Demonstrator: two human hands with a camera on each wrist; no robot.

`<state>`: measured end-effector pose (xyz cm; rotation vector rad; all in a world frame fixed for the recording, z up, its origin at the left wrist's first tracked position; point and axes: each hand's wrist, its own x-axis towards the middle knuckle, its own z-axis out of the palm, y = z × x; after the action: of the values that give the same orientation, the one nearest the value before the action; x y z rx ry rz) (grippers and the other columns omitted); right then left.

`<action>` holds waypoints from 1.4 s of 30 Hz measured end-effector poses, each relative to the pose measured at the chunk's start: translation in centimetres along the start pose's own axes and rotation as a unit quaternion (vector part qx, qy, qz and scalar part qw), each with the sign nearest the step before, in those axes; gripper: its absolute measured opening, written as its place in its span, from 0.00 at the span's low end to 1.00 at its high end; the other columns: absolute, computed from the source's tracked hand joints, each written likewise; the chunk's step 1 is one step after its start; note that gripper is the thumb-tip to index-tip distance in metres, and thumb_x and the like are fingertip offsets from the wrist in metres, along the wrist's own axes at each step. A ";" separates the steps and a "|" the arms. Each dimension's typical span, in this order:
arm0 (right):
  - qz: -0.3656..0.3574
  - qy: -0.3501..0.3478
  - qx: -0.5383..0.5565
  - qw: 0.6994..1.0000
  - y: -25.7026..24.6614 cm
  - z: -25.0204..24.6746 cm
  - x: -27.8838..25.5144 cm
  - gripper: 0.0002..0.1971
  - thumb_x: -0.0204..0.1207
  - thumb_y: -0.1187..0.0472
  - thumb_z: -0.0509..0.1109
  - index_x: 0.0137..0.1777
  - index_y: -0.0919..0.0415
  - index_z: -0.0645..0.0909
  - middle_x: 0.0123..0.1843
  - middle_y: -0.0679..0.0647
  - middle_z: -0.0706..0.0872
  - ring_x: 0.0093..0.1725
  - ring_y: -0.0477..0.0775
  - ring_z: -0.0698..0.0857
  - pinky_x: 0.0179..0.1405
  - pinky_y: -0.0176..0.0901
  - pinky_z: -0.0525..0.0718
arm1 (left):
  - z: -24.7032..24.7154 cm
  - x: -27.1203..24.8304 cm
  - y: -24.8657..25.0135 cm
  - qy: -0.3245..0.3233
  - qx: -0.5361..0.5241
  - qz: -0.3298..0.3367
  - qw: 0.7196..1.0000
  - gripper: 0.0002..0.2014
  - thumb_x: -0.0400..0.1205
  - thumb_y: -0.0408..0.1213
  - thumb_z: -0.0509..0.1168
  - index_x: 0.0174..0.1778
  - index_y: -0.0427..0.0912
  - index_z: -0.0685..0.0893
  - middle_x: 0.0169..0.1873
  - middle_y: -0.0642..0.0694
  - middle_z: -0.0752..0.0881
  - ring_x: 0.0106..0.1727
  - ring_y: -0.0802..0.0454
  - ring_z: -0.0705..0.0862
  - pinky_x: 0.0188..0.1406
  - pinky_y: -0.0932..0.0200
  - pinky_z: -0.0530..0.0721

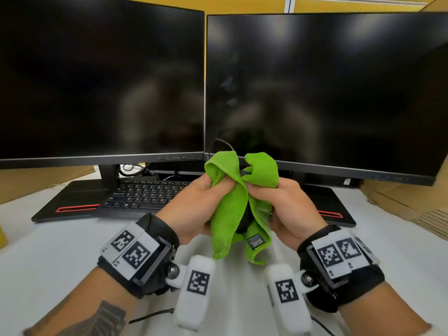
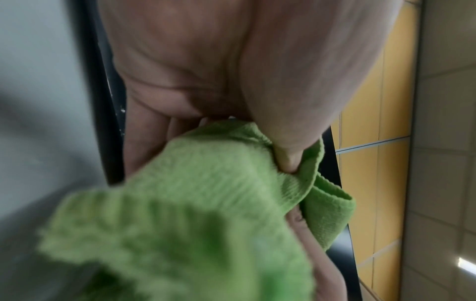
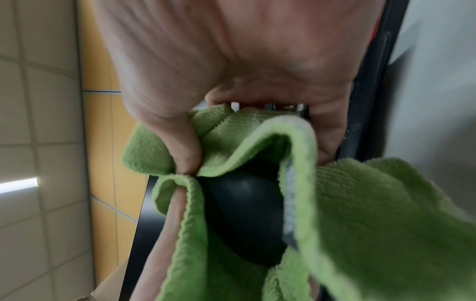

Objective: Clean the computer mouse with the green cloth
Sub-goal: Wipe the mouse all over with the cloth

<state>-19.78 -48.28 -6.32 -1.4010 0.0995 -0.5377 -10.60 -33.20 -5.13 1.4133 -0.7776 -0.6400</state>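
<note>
Mouse [image 3: 244, 213] cloth-wrapped [image 1: 228, 214] between hands: left [image 1: 194, 209], right [image 1: 288, 209] both gripping.

I am reading little here. The cloth [image 1: 230, 214] is carrying a dark tag [image 1: 255, 242] with white print too small to make out. The keyboard [image 1: 145, 195] keys are showing white letters, blurred. The wristband [image 1: 135, 253] markers are showing only square patterns.

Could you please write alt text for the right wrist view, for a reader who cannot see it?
The right hand grips a green cloth wrapped round a black computer mouse, whose rounded body shows through a gap in the folds. The thumb pinches one fold. Yellow and pale wall panels lie behind.
</note>
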 end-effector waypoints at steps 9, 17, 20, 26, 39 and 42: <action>0.020 0.036 0.025 0.999 -0.4 0.3 0.1 0.14 0.84 0.58 0.72 0.62 0.68 0.90 0.58 0.68 0.94 0.59 0.69 0.94 0.60 0.62 0.93 | -0.9 0.6 -1.0 -0.021 0.028 0.083 0.996 0.21 0.78 0.38 0.77 0.67 0.43 0.83 0.58 0.42 0.94 0.59 0.44 0.93 0.60 0.47 0.91; 0.058 0.099 0.064 0.991 -1.3 0.3 0.2 0.20 0.87 0.49 0.66 0.67 0.62 0.89 0.62 0.65 0.94 0.63 0.69 0.92 0.66 0.75 0.86 | -0.9 0.6 -0.6 -0.016 -0.017 0.114 0.993 0.21 0.71 0.36 0.77 0.61 0.46 0.87 0.52 0.46 0.95 0.54 0.48 0.94 0.55 0.49 0.93; 0.053 0.157 -0.002 0.986 -1.8 0.0 0.2 0.22 0.86 0.42 0.65 0.61 0.57 0.91 0.53 0.59 0.96 0.55 0.65 0.94 0.56 0.69 0.92 | -0.9 0.7 -0.6 0.009 -0.031 0.098 0.995 0.18 0.70 0.41 0.73 0.57 0.47 0.89 0.50 0.48 0.95 0.53 0.49 0.94 0.56 0.49 0.92; -0.062 0.338 -0.121 0.931 -1.9 -0.9 0.8 0.20 0.65 0.37 0.71 0.50 0.50 0.81 0.60 0.58 0.88 0.58 0.61 0.87 0.69 0.65 0.83 | -0.7 0.7 -0.5 0.032 -0.028 0.076 0.996 0.13 0.85 0.28 0.67 0.60 0.49 0.88 0.54 0.47 0.95 0.56 0.46 0.94 0.57 0.44 0.92; -0.255 0.085 -0.326 0.907 -0.9 -0.3 -0.1 0.12 0.66 0.55 0.80 0.50 0.53 0.87 0.43 0.49 0.90 0.37 0.50 0.88 0.36 0.43 0.81 | -0.5 0.7 -0.2 0.089 -0.060 0.015 0.994 0.15 0.92 0.44 0.59 0.65 0.43 0.87 0.63 0.34 0.91 0.66 0.33 0.89 0.65 0.27 0.86; -0.199 0.060 -0.344 0.916 -0.7 -0.6 -0.2 0.25 0.62 0.41 0.81 0.60 0.48 0.88 0.52 0.45 0.91 0.39 0.48 0.91 0.44 0.48 0.90 | -0.6 0.8 -0.1 0.075 -0.055 0.031 0.995 0.16 0.93 0.44 0.57 0.68 0.42 0.86 0.61 0.35 0.92 0.64 0.34 0.90 0.62 0.27 0.87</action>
<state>-20.32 -48.77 -5.81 -2.0978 0.1074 -0.9908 -9.68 -33.45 -5.17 1.3150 -0.6536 -0.5148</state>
